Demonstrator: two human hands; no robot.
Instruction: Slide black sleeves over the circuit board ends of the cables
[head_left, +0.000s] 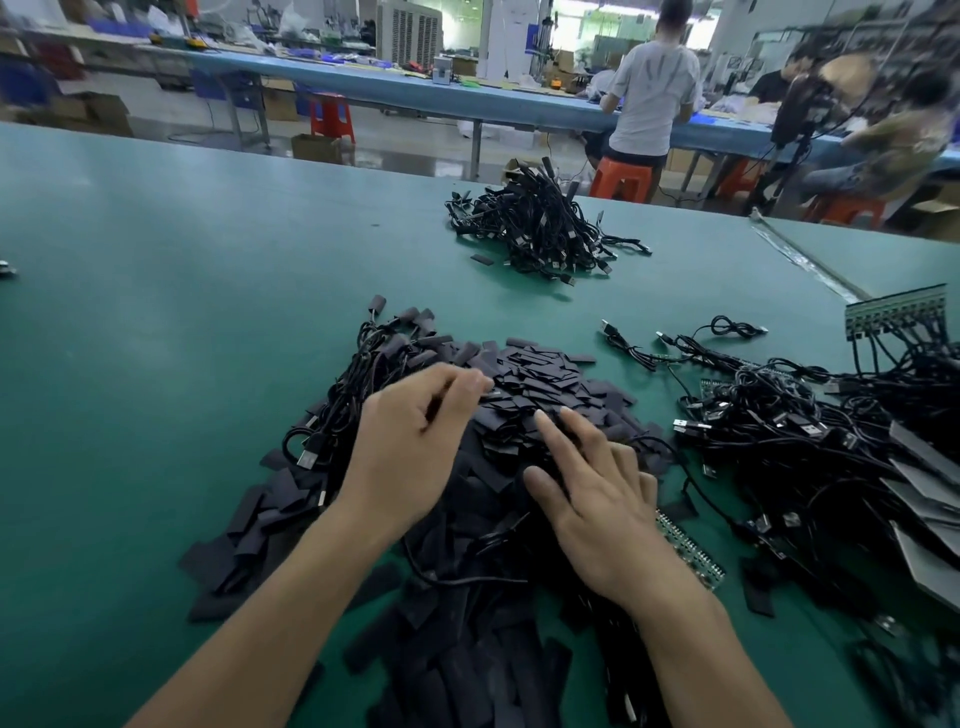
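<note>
A big heap of flat black sleeves covers the middle of the green table. My left hand hovers over the heap's left side with fingers loosely curled, fingertips near the sleeves; I cannot see anything held in it. My right hand lies flat on the heap with fingers spread and straight. A strip of green circuit boards pokes out beside my right wrist. Black USB cables with bare circuit board ends are tangled at the right. Sleeved cables lie at the heap's left edge.
A second pile of black cables sits at the far side of the table. Grey flat sheets are stacked at the right edge, with a circuit board panel above them. People sit on orange stools at a blue bench behind.
</note>
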